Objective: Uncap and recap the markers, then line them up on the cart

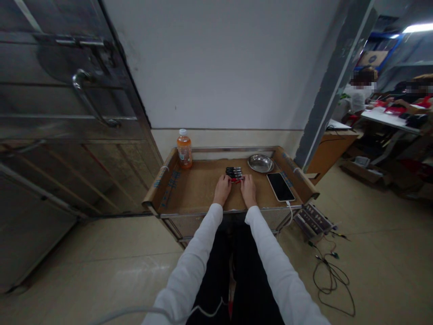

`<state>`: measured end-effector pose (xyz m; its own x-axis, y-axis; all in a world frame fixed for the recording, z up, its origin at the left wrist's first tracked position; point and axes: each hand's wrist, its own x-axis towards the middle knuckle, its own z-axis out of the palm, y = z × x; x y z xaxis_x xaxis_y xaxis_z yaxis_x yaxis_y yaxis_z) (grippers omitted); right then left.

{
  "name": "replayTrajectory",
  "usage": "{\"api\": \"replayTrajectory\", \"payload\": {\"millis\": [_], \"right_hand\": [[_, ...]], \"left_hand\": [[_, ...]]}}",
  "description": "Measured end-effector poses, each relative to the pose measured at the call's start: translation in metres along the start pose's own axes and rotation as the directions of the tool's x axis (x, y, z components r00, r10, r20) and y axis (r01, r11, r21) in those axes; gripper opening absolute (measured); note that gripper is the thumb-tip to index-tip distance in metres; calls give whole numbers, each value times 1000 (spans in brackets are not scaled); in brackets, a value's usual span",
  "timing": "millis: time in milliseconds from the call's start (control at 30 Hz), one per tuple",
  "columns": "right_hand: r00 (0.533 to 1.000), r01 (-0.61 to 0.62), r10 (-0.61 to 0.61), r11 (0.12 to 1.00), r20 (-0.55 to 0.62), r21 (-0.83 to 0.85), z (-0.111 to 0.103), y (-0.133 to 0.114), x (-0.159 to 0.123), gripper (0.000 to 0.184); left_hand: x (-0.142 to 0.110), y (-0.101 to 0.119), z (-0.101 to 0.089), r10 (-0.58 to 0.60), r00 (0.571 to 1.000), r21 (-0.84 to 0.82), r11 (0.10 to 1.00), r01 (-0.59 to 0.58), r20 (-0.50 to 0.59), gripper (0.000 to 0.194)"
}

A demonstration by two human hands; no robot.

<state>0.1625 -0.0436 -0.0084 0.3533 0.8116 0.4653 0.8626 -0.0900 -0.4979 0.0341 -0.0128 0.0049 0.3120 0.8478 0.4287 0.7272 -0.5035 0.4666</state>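
Observation:
My left hand (pixel 222 189) and my right hand (pixel 249 189) are over the middle of a cardboard-lined cart top (pixel 199 192). Closed fingers of both hands grip a thin red pen (pixel 237 180), one hand at each end. It lies crosswise, just on my side of a row of several black pens (pixel 233 171) with silvery parts, set side by side. Whether the red pen touches the cardboard or is lifted off it, I cannot tell.
A bottle of orange drink (pixel 184 151) stands at the back left. At the right are a round metal dish (pixel 260 163) and a phone (pixel 280 187) with a white cable. Raised cardboard edges flank the cart. An electrical box (pixel 313 222) and cables (pixel 333 280) lie on the floor.

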Motion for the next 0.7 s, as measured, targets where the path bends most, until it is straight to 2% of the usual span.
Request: {"api": "replayTrajectory", "payload": {"millis": [167,267,500,700], "right_hand": [[993,-105,102,992,-52,-68,1,1,1,33],[991,-135,132,983,-33,-126,4,1,-1,42],[992,-109,122,964,38,-242,6,-3,-3,48],[991,-67,99,953,94,-294,1,-3,-2,50]], "left_hand": [[0,0,0,-151,982,138,976,166,-112,21],[0,-2,3,-192,973,167,963,212,-131,31],[1,-6,7,-191,980,182,963,199,-61,39],[11,-4,-4,-193,980,363,918,162,52,35]]}}
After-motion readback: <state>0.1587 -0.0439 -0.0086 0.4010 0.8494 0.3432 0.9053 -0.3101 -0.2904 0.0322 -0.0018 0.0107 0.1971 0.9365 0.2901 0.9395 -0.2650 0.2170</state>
